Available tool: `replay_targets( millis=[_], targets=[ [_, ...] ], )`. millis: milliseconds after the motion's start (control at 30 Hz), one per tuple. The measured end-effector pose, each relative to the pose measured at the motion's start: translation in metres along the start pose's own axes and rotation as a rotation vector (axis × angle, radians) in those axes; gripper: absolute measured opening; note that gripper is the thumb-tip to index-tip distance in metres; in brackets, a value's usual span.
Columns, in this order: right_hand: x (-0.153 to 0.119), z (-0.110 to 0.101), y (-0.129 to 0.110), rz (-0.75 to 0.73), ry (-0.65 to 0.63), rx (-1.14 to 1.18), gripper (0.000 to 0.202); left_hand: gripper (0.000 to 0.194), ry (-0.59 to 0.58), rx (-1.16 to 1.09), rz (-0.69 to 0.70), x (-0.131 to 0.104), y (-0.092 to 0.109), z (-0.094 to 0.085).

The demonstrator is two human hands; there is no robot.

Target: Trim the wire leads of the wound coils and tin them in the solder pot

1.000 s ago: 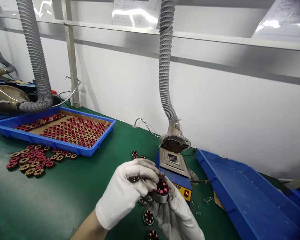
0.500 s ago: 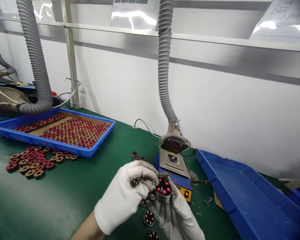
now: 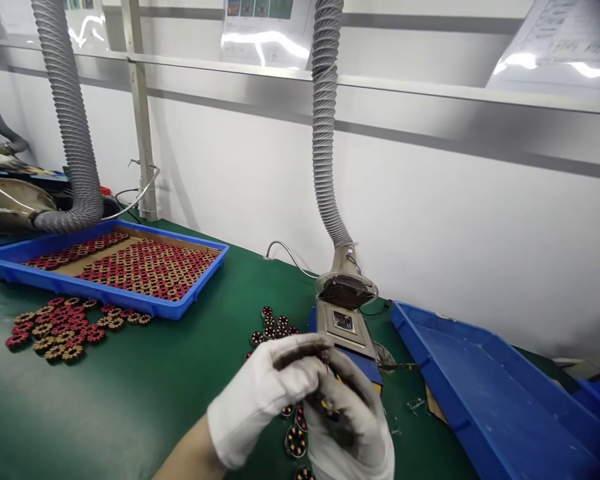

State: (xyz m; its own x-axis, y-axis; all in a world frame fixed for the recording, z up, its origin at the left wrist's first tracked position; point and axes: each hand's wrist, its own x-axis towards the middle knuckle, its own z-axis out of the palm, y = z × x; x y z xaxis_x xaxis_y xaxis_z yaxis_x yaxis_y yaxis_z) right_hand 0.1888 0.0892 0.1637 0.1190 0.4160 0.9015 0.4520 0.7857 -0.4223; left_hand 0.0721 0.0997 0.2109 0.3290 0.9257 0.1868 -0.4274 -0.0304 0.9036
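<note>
Both my hands wear white gloves with dark stains on the fingers, and they meet in front of the solder pot [image 3: 347,333]. The fingers of my right hand [image 3: 353,407] curl round a motor stator, nearly all of it hidden behind the gloves. My left hand [image 3: 267,393] has its thumb and fingers pinched together against the right fingertips; what they pinch is hidden. Just under the hands, a stator in a metal ring [image 3: 296,441] lies on the green table. Further stators [image 3: 270,327] stand in a loose group beyond my left hand.
At the left, a blue tray [image 3: 173,308] holds rows of red and copper stators, with a pile of loose ones [image 3: 60,330] before it. An extraction hose [image 3: 325,133] hangs over the solder pot. A large blue tray [image 3: 500,400] stands at the right.
My right hand has turned and its fingers have closed over the stator, which was facing up in plain view. My left hand has shifted slightly right, against the right fingertips.
</note>
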Motion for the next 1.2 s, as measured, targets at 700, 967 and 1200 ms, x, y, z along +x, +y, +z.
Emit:
replay_targets(
  millis=[700, 967, 1200],
  targets=[
    [-0.005, -0.013, -0.009, 0.439, 0.013, 0.189, 0.036, 0.022, 0.297, -0.106, 0.217, 0.0, -0.003, -0.004],
    [-0.005, 0.002, -0.013, 0.337, 0.097, 0.145, 0.041, 0.021, 0.271, -0.058, 0.019, 0.002, 0.003, 0.0],
    [0.004, 0.007, -0.015, 0.289, 0.173, 0.233, 0.042, 0.017, 0.497, -0.248, 0.333, 0.005, -0.002, -0.019]
  ],
)
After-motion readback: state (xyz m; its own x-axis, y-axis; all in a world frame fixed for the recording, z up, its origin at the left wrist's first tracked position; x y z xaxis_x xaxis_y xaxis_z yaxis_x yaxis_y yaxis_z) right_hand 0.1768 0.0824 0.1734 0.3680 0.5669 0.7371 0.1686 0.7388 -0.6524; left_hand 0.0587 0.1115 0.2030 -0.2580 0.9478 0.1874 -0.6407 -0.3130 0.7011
